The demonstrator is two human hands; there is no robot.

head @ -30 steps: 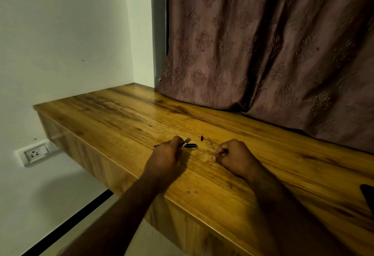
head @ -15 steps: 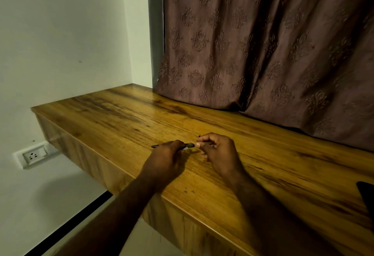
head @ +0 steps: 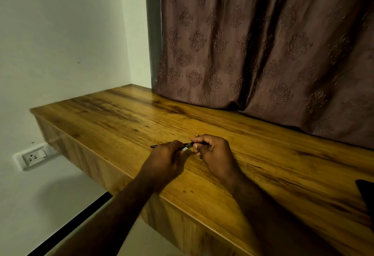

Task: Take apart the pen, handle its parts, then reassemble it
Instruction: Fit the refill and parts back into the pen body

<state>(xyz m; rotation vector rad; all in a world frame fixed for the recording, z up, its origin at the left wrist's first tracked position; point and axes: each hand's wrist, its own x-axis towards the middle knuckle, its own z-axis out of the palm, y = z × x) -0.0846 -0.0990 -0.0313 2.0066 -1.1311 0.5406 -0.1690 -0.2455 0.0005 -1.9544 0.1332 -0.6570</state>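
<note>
Right, from my end both hands sit low over the wooden desk (head: 121, 118), close to its front edge. The left hand (head: 165, 159) is curled round the dark pen (head: 187, 146), and the pen's thin end pokes out past the knuckles toward the desk's left end. The right hand (head: 212, 152) pinches the pen's other end between thumb and forefinger. I see a brown curtain (head: 263, 53) hanging along the desk's back edge and a wall socket (head: 33, 157) below its left end.

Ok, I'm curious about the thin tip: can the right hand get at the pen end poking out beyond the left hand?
Probably not directly: the left hand grips the pen between that thin end and the right hand, which pinches the opposite end. It would have to let go and cross over.
</note>
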